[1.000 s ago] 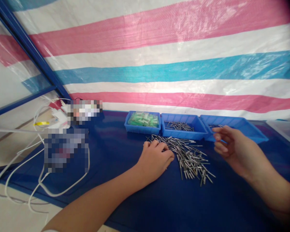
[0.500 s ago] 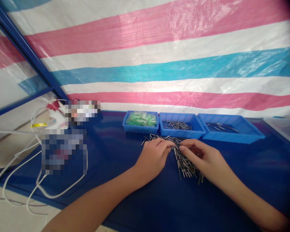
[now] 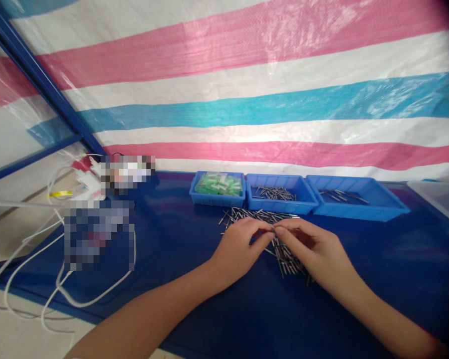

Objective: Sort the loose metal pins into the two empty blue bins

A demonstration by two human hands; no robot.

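Observation:
My left hand [image 3: 239,249] and my right hand [image 3: 316,249] meet at the fingertips over a loose pile of thin metal rods [image 3: 290,262] on the blue table. Both are closed in a pinch, thumb against fingers. A dark sliver of a thin metal rod [image 3: 274,229] shows between the fingertips; most of it is covered. The pile spreads from behind my left hand to beneath my right hand, its rods lying at mixed angles. Whether they are drill bits cannot be made out.
Behind the pile stand three blue bins in a row: one with green packets [image 3: 219,184], a middle bin [image 3: 282,205] and a right bin [image 3: 359,212] with rods. A clear plastic container [image 3: 439,197] stands far right. White cables [image 3: 86,304] loop at left beside blurred items.
My fingertips have come together, and my left thumb has moved up to its fingers in a pinch. Some rods in the pile have shifted. The bins are unmoved.

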